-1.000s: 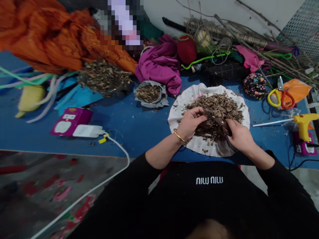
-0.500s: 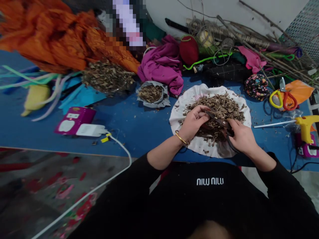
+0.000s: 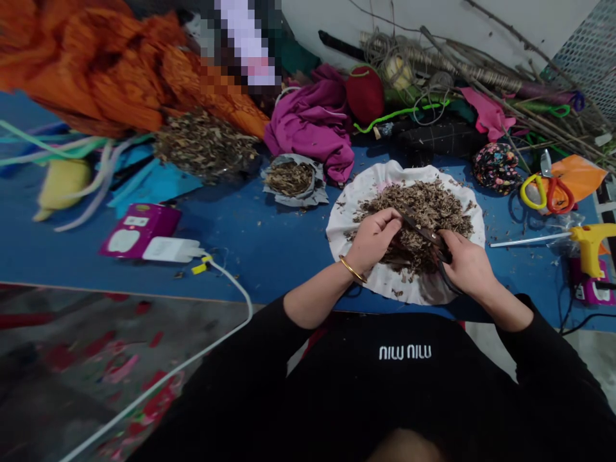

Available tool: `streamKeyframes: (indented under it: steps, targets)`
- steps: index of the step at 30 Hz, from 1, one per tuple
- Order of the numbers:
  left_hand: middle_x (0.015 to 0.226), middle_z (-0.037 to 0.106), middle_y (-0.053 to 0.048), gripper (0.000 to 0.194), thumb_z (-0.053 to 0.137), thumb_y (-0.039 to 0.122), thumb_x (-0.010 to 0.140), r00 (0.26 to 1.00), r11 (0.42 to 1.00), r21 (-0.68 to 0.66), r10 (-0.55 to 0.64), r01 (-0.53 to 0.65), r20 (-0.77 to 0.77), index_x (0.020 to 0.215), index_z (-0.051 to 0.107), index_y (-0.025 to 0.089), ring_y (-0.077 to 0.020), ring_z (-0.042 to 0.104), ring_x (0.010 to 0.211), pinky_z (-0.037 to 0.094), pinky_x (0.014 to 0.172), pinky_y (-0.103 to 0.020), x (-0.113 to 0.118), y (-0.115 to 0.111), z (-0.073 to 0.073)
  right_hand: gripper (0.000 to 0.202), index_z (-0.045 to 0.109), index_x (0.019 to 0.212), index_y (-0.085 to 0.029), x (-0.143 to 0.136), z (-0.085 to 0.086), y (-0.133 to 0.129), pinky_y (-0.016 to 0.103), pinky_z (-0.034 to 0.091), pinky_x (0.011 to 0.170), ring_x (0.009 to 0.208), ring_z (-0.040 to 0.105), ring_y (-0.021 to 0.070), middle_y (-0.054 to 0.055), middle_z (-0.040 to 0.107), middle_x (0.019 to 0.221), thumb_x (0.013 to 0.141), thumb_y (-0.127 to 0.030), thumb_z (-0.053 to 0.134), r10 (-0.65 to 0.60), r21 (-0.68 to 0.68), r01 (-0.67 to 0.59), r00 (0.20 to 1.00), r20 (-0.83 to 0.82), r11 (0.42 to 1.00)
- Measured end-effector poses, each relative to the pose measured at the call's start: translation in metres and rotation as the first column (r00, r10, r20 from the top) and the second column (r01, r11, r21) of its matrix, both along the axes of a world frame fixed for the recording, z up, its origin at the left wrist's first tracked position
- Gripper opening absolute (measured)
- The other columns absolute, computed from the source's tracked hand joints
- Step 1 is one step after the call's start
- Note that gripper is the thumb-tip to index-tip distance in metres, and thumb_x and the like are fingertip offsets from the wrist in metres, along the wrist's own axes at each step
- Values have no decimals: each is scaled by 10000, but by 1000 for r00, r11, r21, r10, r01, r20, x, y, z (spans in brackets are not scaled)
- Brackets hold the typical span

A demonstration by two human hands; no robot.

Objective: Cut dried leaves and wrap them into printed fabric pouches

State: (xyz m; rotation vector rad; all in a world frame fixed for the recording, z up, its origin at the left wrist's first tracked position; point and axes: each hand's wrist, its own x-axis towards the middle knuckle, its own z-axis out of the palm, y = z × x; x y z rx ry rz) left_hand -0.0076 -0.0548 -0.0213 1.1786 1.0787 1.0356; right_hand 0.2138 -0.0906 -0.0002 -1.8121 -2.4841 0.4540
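Note:
A heap of dry brown plant bits lies on a round white cloth on the blue table. Above the heap, my right hand is wrapped round the handles of dark scissors, whose blades point up and left. My left hand, with a gold bangle at the wrist, is pinched closed near the blade tips; what its fingers hold is too small to name. A grey paper-lined bowl of similar dry pieces stands to the left of the cloth.
Orange cloth, a dried leaf pile and a purple box with a white cable are left. Magenta cloth and twigs lie behind. At right are yellow-and-red-handled scissors and a yellow glue gun.
My left hand's fingers have shifted slightly at the blade tips, and the scissor blades look a little more closed. My right hand has stayed nearly in place.

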Motion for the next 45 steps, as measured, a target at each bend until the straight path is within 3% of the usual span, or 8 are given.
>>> streamKeyframes:
  steps: [11,19,22,25,31,35,39,45]
  targets:
    - [653,462,35,225,698,393,792,998,995,-100,-21,27,62,787,615,184,-100,452,572,501,497,-196,1,2,-1,490,607,1356,-156,-1,-4,1,327,493,704,896,705,269,155,744,1188,899,-308,518,-17,43,17,1000,-8,999]
    - [645,416,43,377,755,499,785,991,979,-196,-31,56,130,720,529,204,-100,443,547,543,496,-233,0,2,0,392,639,1259,-162,-1,-6,1,322,456,688,870,703,272,143,767,1070,915,-285,499,-41,6,41,999,-8,999]
    - [687,458,47,414,829,511,712,979,961,-260,-41,93,200,803,571,199,-105,486,595,578,550,-251,-2,3,2,412,628,1291,-150,-2,-7,1,329,465,698,887,709,278,147,766,1098,942,-335,508,-76,-7,76,996,-35,997]
    - [740,533,53,506,945,372,573,984,964,-248,-58,100,170,902,610,182,-98,554,687,570,655,-220,-5,2,2,425,633,1283,-148,-2,-7,1,343,486,719,924,716,292,153,763,1111,957,-397,524,-86,-4,86,993,-81,996]
    - [828,631,28,555,956,331,556,965,977,-210,99,-47,243,961,606,183,-126,630,768,604,713,-259,-6,6,-4,551,629,1333,-182,3,0,0,361,532,794,1000,722,288,142,750,1184,935,-561,608,-99,36,110,968,-230,993]
    - [905,667,24,565,975,311,545,916,974,-189,189,-128,353,962,611,201,-128,660,827,620,728,-245,-8,10,-4,673,608,1376,-174,8,7,2,374,540,779,1000,715,307,153,716,1198,882,-628,661,-58,50,68,982,-181,996]
    - [865,696,20,582,1003,266,475,894,965,-232,210,-124,395,926,643,190,-126,664,781,615,682,-233,-6,9,-1,739,603,1378,-168,8,6,4,369,527,754,970,705,311,154,697,1184,867,-701,637,-27,70,36,991,-131,997]
    - [697,672,44,536,985,202,414,924,944,-313,209,-104,322,805,620,169,-96,627,627,593,612,-222,1,5,0,750,587,1399,-145,3,4,3,366,495,724,927,686,306,160,668,1149,922,-721,517,-11,52,16,996,-85,999]
